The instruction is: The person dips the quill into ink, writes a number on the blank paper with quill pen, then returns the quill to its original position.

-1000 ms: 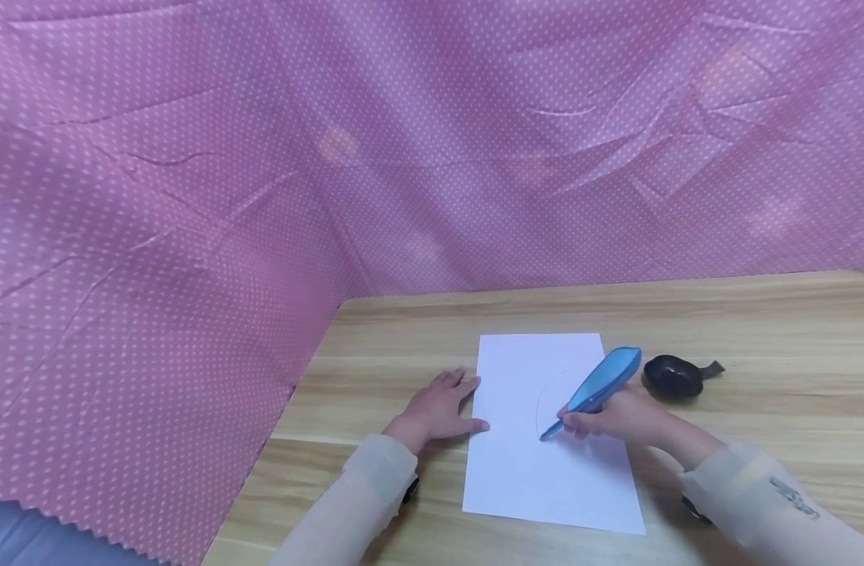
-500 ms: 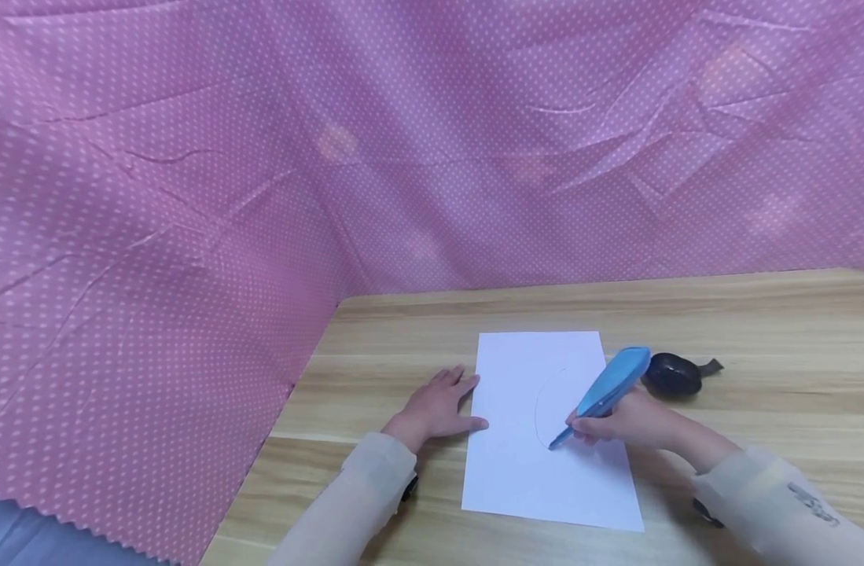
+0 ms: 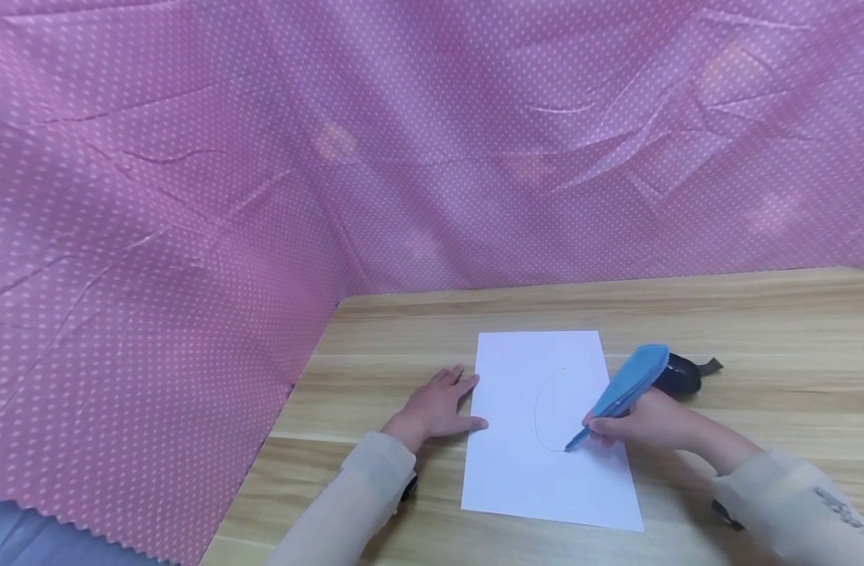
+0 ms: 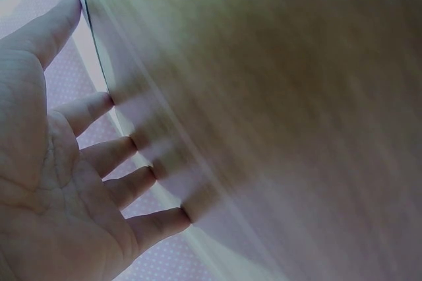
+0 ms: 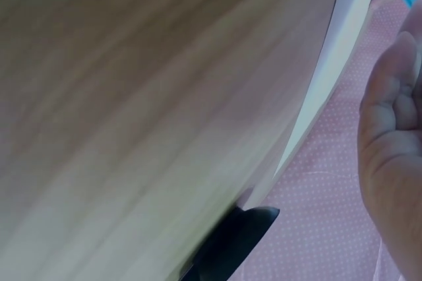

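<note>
Spreading out below, the wooden table [image 3: 792, 385] bore a white sheet [image 3: 555, 413].
Thin and light, the sheet seemed apt to slide or crease, best pressed flat; the left hand [image 3: 437, 407] lay with fingers spread at its left edge. On the right, the right hand [image 3: 647, 418] pinched a blue pen [image 3: 628, 385], seemingly light and smooth, best held low; its tip met a thin curve's [image 3: 535, 410] near end.
</note>
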Motion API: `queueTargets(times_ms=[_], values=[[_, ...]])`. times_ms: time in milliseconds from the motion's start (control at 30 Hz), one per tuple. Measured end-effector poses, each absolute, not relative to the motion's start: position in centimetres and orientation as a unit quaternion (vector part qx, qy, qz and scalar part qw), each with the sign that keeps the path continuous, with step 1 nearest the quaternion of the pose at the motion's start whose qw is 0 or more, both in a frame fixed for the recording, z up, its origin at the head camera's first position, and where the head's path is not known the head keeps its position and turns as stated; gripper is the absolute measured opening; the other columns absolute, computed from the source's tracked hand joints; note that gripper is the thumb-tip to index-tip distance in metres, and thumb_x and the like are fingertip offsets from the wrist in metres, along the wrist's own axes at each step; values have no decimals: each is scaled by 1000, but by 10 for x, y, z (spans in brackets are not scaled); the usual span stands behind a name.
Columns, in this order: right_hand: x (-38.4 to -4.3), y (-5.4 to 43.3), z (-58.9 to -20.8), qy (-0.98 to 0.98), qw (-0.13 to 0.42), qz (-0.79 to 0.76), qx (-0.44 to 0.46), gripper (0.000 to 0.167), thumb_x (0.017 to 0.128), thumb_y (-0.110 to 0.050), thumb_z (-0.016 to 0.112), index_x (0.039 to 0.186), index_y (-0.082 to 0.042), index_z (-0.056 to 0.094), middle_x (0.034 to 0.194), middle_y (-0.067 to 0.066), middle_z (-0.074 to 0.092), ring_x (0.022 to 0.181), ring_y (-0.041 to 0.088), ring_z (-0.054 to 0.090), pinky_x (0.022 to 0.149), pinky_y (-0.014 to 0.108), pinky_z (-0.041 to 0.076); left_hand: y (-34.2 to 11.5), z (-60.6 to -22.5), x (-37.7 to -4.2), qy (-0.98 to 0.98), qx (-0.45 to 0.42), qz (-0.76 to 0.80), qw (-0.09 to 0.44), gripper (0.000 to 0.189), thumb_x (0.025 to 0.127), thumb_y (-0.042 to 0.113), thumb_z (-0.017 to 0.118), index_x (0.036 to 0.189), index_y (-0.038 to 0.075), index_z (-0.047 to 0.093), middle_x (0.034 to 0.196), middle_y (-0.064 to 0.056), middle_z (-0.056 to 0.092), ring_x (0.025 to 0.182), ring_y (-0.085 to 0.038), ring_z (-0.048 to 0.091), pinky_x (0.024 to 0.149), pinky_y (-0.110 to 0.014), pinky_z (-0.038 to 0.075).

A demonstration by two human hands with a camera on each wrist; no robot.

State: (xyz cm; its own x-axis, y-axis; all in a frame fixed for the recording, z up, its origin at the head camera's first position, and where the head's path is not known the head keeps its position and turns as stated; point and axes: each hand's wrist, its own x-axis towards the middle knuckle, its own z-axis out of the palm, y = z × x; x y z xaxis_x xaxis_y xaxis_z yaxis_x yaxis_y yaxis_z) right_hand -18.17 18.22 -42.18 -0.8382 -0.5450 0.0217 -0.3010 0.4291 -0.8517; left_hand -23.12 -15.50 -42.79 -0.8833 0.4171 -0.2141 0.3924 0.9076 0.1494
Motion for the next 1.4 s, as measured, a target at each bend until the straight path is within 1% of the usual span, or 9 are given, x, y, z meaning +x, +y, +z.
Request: queueTargets(times_ms=[333,567,800,1000,1133,1300,1400], values=[[-181,197,-420,850,114,-447,-256,21,91,-27,65,100,-10,73,80,-8,71,74,11,67,70,26,52,-155,-427,-231,969,209,52,120,83,82,68,55,150,25,33,157,-6,18,142,-28,18,108,-50,27],[-181,202,-417,856,128,-448,-226,22,91,-27,66,102,-9,72,83,-6,71,75,12,67,69,26,53,-155,-429,-232,969,211,48,118,83,82,69,54,150,26,32,158,-5,18,142,-28,17,109,-50,26],[-183,207,-417,858,116,-448,-222,24,91,-25,66,104,-5,71,82,-5,71,75,12,67,70,25,52,-155,-431,-233,970,209,49,118,84,82,70,54,150,27,32,158,-5,17,142,-28,17,109,-50,26],[-184,208,-416,857,119,-452,-216,25,91,-25,66,104,-5,71,82,-4,71,76,13,67,70,26,52,-156,-431,-233,969,212,45,118,84,82,71,52,150,27,31,158,-5,17,142,-28,17,108,-50,26],[-183,208,-417,865,110,-444,-206,25,90,-25,66,104,-5,71,81,-4,71,76,13,67,70,27,52,-157,-432,-232,969,214,45,118,84,82,70,52,150,27,31,158,-5,17,142,-28,17,109,-50,26],[-181,208,-418,879,97,-432,-179,27,90,-28,67,105,-7,72,82,-5,70,76,14,64,71,31,50,-158,-432,-232,969,214,45,119,84,82,70,52,150,27,31,158,-5,17,142,-28,17,109,-50,26],[-181,208,-419,878,93,-436,-172,27,90,-28,67,105,-6,72,85,-3,71,77,15,65,71,30,51,-158,-432,-232,968,216,44,117,84,82,70,53,150,26,31,158,-6,17,142,-28,17,109,-49,26]])
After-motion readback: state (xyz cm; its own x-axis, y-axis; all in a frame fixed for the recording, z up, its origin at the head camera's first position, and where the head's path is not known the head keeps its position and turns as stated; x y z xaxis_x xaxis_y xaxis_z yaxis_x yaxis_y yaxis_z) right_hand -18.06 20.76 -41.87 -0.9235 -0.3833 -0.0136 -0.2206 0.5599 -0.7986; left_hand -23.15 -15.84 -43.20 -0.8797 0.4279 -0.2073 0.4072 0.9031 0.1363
